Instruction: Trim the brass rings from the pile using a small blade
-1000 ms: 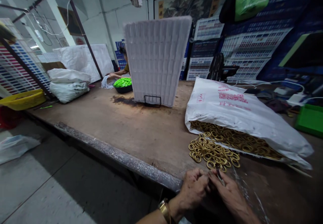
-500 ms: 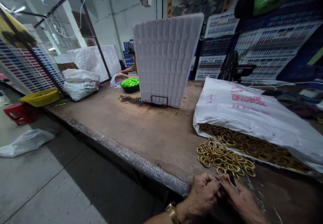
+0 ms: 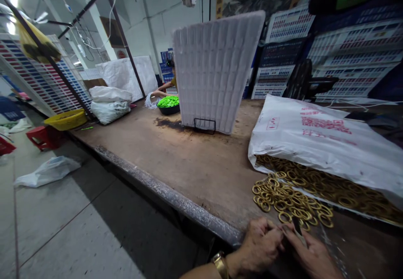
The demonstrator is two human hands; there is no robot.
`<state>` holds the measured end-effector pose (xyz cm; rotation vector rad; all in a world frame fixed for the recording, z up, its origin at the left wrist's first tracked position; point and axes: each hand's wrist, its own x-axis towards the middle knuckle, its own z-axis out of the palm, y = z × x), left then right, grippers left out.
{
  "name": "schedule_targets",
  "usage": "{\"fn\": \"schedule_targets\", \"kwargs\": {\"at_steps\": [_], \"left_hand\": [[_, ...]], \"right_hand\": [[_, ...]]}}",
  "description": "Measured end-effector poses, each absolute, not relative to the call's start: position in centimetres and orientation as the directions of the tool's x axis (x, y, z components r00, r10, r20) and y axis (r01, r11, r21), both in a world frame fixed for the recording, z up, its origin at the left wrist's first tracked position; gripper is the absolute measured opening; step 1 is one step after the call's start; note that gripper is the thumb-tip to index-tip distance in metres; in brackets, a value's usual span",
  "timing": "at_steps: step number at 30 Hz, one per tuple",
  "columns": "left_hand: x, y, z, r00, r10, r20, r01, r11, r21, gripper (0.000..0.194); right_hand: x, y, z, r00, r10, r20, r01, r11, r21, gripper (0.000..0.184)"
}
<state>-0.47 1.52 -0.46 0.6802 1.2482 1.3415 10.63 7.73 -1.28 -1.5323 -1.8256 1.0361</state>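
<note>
Beside the table's front edge, my left hand (image 3: 262,242) has its fingers curled in a pinch; whatever they hold is hidden. A gold-coloured watch (image 3: 219,264) circles that wrist. My right hand (image 3: 310,254) is closed around a small flat knife-like tool (image 3: 297,228), whose dark end sticks up past the thumb. The fingertips of both hands meet or nearly meet. Just beyond them lies a loose pile of brass-coloured rings (image 3: 288,201). More such rings spill from the open mouth of a white woven sack (image 3: 277,132) with red print, lying on its side.
A pale ribbed panel (image 3: 217,73) stands upright on the brown table (image 3: 151,157) in a black wire stand (image 3: 204,125). Behind it, a person's arm (image 3: 163,88) reaches toward a black bowl of bright green pieces (image 3: 168,105). Stacked crates (image 3: 285,52) line the back; a yellow basin (image 3: 66,119) sits far left.
The camera has turned slightly left, so the scene sits further right. My hands stay together in the same grip, with only slight finger movement.
</note>
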Motion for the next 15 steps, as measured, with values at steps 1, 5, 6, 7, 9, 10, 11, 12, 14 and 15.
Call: {"fn": "schedule_targets", "kwargs": {"at_steps": [1,5,6,7,9,10,11,12,14,15], "left_hand": [[-0.5,1.5,-0.3,-0.213,0.940,-0.266,-0.316,0.191,0.929,0.020],[-0.7,1.5,0.1,-0.211,0.941,-0.265,-0.293,0.198,0.936,0.021],[-0.7,1.6,0.1,-0.206,0.945,-0.254,-0.297,0.187,0.936,0.021],[-0.7,1.6,0.1,-0.207,0.948,-0.243,-0.300,0.174,0.938,0.021],[-0.7,1.4,0.2,-0.221,0.951,-0.218,-0.303,0.146,0.942,0.023],[-0.7,1.2,0.3,-0.239,0.948,-0.209,-0.294,0.135,0.946,0.023],[-0.8,1.0,0.4,-0.225,0.951,-0.213,-0.297,0.142,0.944,0.023],[-0.8,0.8,0.5,-0.196,0.954,-0.227,-0.308,0.160,0.938,0.024],[-1.0,0.5,0.7,-0.133,0.958,-0.253,-0.325,0.199,0.924,0.025],[-1.2,0.4,0.8,-0.105,0.958,-0.267,-0.332,0.219,0.917,0.026]], "right_hand": [[10.7,7.6,-1.5,-0.213,0.973,-0.092,0.548,0.041,-0.835,0.042],[10.9,7.8,-2.3,-0.233,0.961,-0.146,0.513,-0.007,-0.859,0.042],[10.9,8.0,-2.3,-0.244,0.958,-0.151,0.505,-0.007,-0.863,0.041],[10.9,8.1,-2.3,-0.259,0.954,-0.152,0.494,-0.004,-0.870,0.040],[10.8,8.1,-1.9,-0.300,0.941,-0.156,0.468,0.003,-0.884,0.038],[10.7,7.9,-1.4,-0.313,0.940,-0.133,0.441,0.020,-0.897,0.036],[10.5,7.5,-0.9,-0.335,0.935,-0.114,0.410,0.036,-0.911,0.034],[10.4,7.1,-0.4,-0.347,0.933,-0.094,0.372,0.045,-0.927,0.033],[10.0,6.4,0.7,-0.390,0.915,-0.101,0.332,0.038,-0.942,0.029],[9.8,6.2,1.2,-0.416,0.905,-0.093,0.309,0.044,-0.950,0.027]]}}
